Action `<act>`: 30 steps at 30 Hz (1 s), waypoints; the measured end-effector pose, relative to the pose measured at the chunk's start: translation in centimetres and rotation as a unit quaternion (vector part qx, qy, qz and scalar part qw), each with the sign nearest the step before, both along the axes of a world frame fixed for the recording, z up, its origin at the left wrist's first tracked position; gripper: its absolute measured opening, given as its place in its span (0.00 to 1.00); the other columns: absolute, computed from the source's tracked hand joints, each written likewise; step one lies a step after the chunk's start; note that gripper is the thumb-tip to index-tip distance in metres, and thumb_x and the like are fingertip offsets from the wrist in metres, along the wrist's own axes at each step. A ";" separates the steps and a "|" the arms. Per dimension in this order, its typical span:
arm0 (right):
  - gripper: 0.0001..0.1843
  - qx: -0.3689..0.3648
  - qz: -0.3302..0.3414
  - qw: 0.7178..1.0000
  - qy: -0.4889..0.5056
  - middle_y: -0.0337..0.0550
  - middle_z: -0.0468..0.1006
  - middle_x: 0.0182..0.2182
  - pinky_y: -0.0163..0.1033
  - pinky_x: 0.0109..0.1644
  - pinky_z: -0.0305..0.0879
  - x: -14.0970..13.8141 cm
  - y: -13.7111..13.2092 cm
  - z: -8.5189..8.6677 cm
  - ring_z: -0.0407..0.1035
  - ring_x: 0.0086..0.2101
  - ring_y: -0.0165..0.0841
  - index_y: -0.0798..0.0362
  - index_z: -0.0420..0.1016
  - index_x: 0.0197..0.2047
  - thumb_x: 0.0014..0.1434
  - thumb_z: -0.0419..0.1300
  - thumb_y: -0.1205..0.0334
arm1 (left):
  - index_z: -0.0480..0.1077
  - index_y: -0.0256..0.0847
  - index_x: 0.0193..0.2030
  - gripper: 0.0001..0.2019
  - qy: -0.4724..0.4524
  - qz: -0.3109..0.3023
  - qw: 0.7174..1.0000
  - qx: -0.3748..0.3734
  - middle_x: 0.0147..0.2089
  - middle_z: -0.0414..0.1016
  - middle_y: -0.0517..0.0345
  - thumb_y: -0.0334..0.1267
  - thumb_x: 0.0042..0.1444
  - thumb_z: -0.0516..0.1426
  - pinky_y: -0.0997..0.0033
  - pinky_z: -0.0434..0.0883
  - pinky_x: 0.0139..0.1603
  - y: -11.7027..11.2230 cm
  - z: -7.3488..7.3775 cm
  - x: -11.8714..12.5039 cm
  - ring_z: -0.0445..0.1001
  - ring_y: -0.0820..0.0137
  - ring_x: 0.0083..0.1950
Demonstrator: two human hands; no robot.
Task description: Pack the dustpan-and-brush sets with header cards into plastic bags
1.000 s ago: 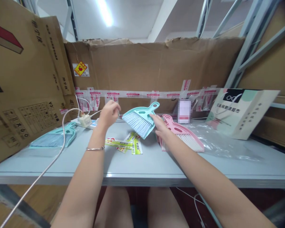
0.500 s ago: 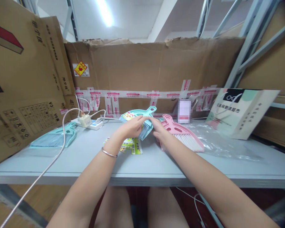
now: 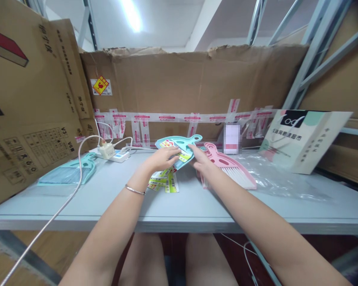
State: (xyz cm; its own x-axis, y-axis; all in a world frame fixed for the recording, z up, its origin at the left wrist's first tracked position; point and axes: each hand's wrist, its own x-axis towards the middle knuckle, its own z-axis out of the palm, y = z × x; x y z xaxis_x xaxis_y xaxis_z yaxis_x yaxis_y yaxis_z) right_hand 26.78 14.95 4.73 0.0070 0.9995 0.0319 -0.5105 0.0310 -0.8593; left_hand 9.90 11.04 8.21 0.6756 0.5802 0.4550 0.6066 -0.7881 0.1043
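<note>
A teal dustpan-and-brush set (image 3: 192, 140) is held tilted above the table, with a colourful label card (image 3: 183, 155) across it. My left hand (image 3: 164, 159) rests along its near left side, fingers over the card and thumb hidden. At the right edge, below the handle, my right hand (image 3: 200, 159) is closed on the set, with its far fingers hidden. Several loose green-and-yellow label cards (image 3: 170, 183) lie beneath. Close to my right hand is a pink dustpan with a white-bristled brush (image 3: 223, 161).
Another teal dustpan set (image 3: 68, 171) lies left, near a power strip (image 3: 119, 157) and a white cable (image 3: 80, 167) crossing the table (image 3: 113, 206). Clear plastic bags (image 3: 280, 180) and a paper bag (image 3: 298, 147) stand right. Cardboard (image 3: 181, 83) walls the back.
The teal set has shifted slightly right and turned, so its label card now faces up more and covers the bristles. My left hand's fingers have spread over the card.
</note>
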 end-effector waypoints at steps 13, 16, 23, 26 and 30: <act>0.11 -0.006 0.064 0.998 -0.012 0.39 0.77 0.22 0.35 0.33 0.73 -0.5 -1.8 1.0 0.73 0.26 0.31 0.57 0.71 0.31 0.44 0.63 0.80 | 0.70 0.40 0.50 0.18 -0.032 0.007 0.998 -0.048 0.54 0.72 0.53 0.39 0.62 0.44 0.67 0.64 0.55 -0.1 0.3 -0.5 0.69 0.63 0.55; 0.12 0.001 0.060 0.998 -0.017 0.39 0.77 0.23 0.36 0.34 0.73 -0.6 -1.8 0.9 0.73 0.27 0.32 0.57 0.70 0.31 0.43 0.64 0.80 | 0.72 0.41 0.45 0.16 -0.046 0.005 0.998 -0.050 0.49 0.74 0.53 0.40 0.62 0.44 0.66 0.65 0.52 0.1 0.3 -0.5 0.70 0.63 0.51; 0.14 0.010 0.056 0.998 -0.027 0.38 0.77 0.23 0.36 0.35 0.73 -0.9 -2.3 1.0 0.74 0.29 0.33 0.57 0.70 0.31 0.42 0.64 0.80 | 0.72 0.41 0.43 0.14 -0.071 0.000 0.995 -0.067 0.45 0.76 0.54 0.39 0.60 0.46 0.65 0.65 0.51 0.5 0.3 -0.9 0.71 0.63 0.48; 0.14 0.007 0.054 0.998 -0.033 0.38 0.77 0.23 0.36 0.34 0.73 -1.0 -2.5 1.1 0.74 0.27 0.32 0.57 0.70 0.31 0.42 0.64 0.81 | 0.73 0.41 0.42 0.14 -0.092 0.002 0.993 -0.078 0.46 0.76 0.55 0.39 0.60 0.47 0.63 0.64 0.53 0.5 0.2 -1.1 0.71 0.63 0.49; 0.14 0.006 0.048 0.998 -0.039 0.39 0.78 0.24 0.36 0.34 0.73 -1.0 -2.5 1.1 0.73 0.27 0.32 0.57 0.70 0.31 0.41 0.64 0.81 | 0.74 0.43 0.39 0.11 -0.149 0.015 0.984 -0.093 0.45 0.77 0.56 0.39 0.58 0.51 0.60 0.62 0.56 0.4 0.1 -0.9 0.71 0.62 0.50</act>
State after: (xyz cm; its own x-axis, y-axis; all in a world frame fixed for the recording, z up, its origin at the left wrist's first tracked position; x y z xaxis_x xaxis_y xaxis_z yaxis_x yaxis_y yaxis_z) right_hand 25.80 12.49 5.85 -0.0921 0.9949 0.0415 -0.4429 -0.0036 -0.8965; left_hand 8.98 11.44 8.35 0.5101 0.6897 0.5138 0.5495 -0.7209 0.4222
